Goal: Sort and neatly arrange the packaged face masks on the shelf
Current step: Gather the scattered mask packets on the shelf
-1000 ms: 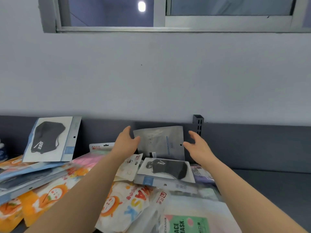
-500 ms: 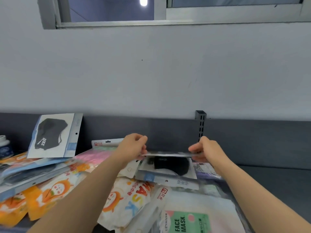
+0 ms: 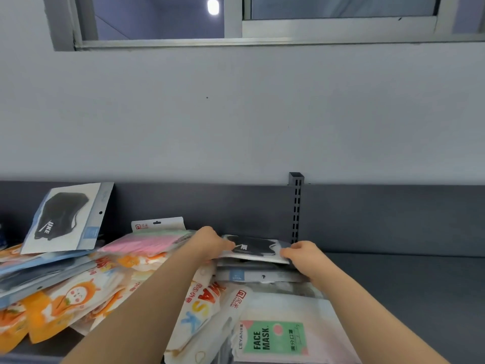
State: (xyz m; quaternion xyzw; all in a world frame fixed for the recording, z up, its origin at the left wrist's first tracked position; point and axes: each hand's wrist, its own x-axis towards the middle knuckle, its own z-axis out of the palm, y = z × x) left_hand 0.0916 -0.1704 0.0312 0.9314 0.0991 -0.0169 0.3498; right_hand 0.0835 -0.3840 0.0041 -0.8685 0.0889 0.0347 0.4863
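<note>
Two hands, left hand (image 3: pixel 210 243) and right hand (image 3: pixel 304 254), pinch the ends of the black-mask packet (image 3: pixel 256 248), lying flat and crosswise right over a matching packet (image 3: pixel 262 275) (touching, I judge).

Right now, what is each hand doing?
Left hand: holds the black mask pack, left edge.
Right hand: holds the same pack, right edge.

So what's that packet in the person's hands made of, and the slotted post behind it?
The black-mask packet looks like thin clear plastic film over white card: the mask shows through its front. The slotted post looks like dark grey painted metal, matte, with punched slots, though plastic cannot be ruled out.
</note>
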